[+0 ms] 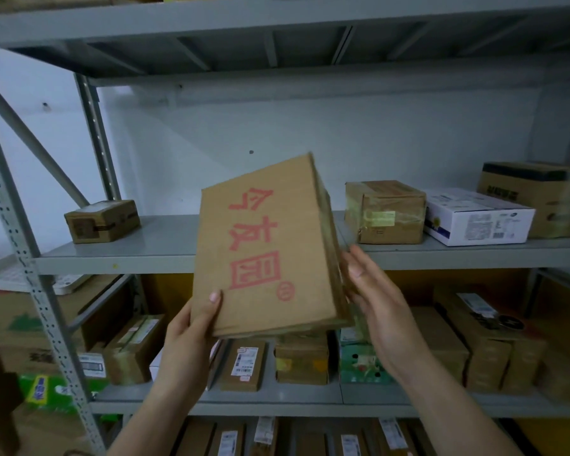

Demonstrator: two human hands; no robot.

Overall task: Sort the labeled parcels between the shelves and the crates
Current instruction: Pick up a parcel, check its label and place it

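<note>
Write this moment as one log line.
left hand: grips cardboard box with red characters, lower corner | right hand: open at its side | box: tilted, before grey shelf

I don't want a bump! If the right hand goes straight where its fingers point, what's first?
Probably the side of the red-lettered cardboard box that the left hand grips; the right hand looks very close, though depth is unclear.

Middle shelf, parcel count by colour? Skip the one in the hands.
Brown: 3 (small box, taped box, black-topped box)
White: 1 (white box)
Total: 4
Held box excluded.
</note>
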